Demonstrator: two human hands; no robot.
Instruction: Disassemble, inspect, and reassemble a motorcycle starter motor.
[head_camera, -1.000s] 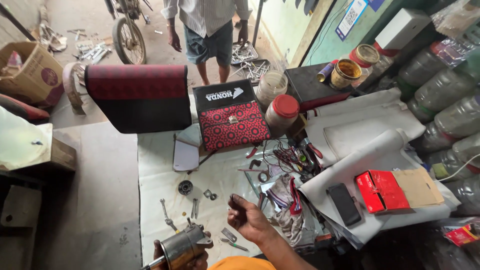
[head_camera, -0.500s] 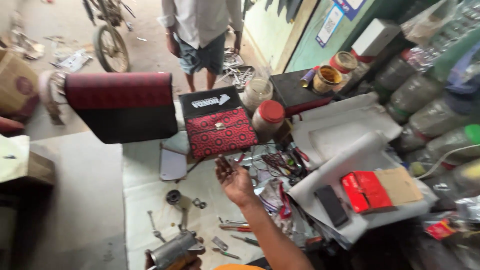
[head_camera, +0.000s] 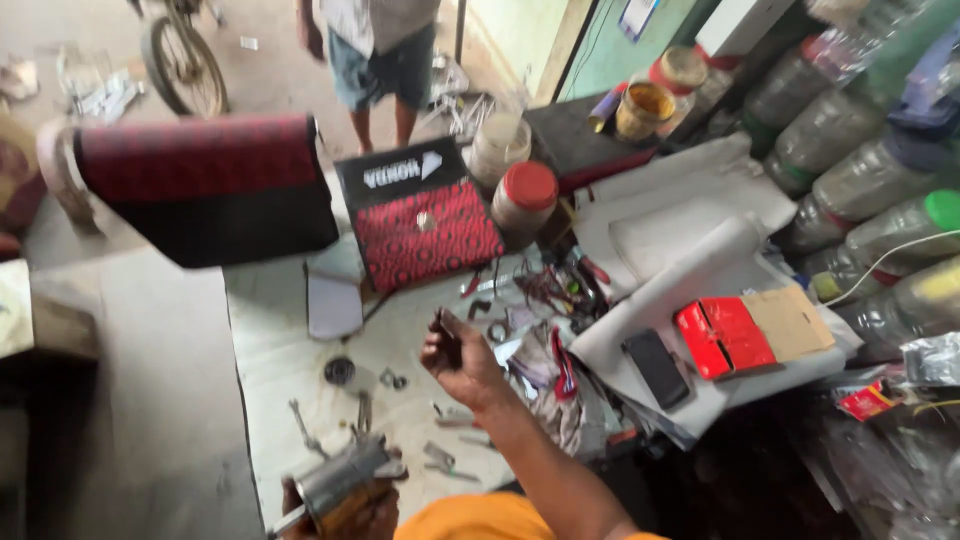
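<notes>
Mid-job on a small motor-like part. Left hand (head_camera: 345, 510) at the bottom edge of the view grips a grey metal cylinder (head_camera: 335, 482), fingers wrapped around its body, a thin shaft poking out lower left. Right hand (head_camera: 462, 352) is raised over the counter (head_camera: 275, 345), fingers closed on a small dark part (head_camera: 446, 330); blurred, can't tell what kind. Loose spanners (head_camera: 300, 425) and a round black piece (head_camera: 340, 371) lie on the counter just beyond the cylinder; tangle of red-handled tools (head_camera: 560, 350) to the right. Judgement: fitting stage, the part in the right hand looks meant for the cylinder. That calls for bringing the two hands together and lining the part up squarely.
</notes>
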